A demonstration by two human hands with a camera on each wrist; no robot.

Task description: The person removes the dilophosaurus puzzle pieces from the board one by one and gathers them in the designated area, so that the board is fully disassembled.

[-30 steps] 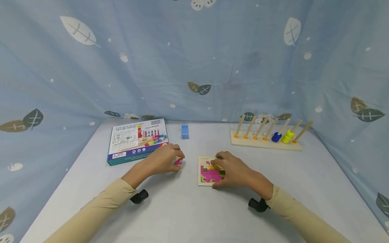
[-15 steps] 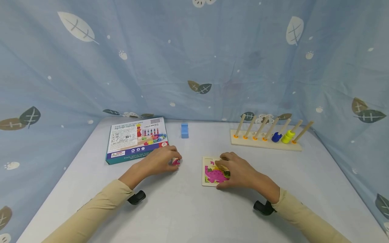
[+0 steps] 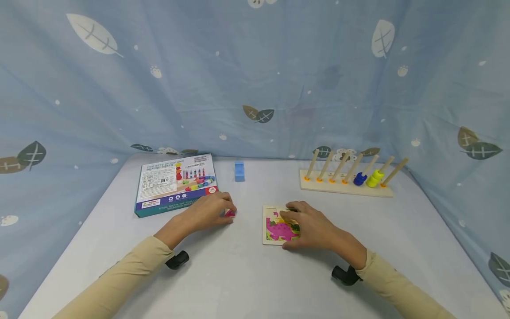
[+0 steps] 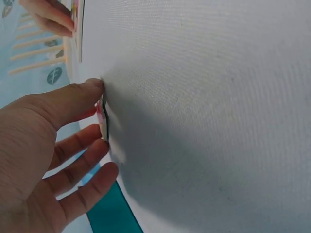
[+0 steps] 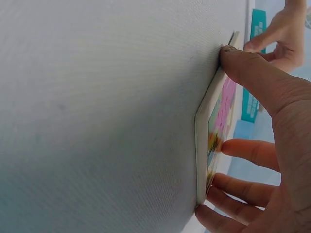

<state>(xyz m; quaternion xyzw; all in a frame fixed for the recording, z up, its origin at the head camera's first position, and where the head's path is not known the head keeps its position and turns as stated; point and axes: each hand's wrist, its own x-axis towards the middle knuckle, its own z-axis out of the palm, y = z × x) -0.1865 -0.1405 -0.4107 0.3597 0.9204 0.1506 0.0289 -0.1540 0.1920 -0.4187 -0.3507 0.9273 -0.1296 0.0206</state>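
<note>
My left hand [image 3: 209, 211] pinches a small pink puzzle piece [image 3: 229, 213] between thumb and fingers, low over the table. In the left wrist view this thin piece [image 4: 102, 119] appears edge-on, partly covered by the hand, with the lower fingers spread away from it. A square wooden jigsaw puzzle [image 3: 280, 231] with a pink dinosaur lies flat on the table to the right. My right hand [image 3: 314, 228] grips it, covering its right side. The right wrist view shows the thumb at one edge of the puzzle [image 5: 201, 141] and fingertips on its picture and far edge.
A bead-set box [image 3: 177, 184] lies at the back left. Beside it stands a light blue block [image 3: 239, 172]. At the back right is a wooden peg rack [image 3: 346, 188] with blue beads [image 3: 360, 179] and yellow beads [image 3: 375, 178]. A patterned curtain [image 3: 255, 79] hangs behind the table.
The right hand and the puzzle have shifted slightly right together. The left hand, still pinching the piece, has drawn slightly left. The head view has also shifted a little.
</note>
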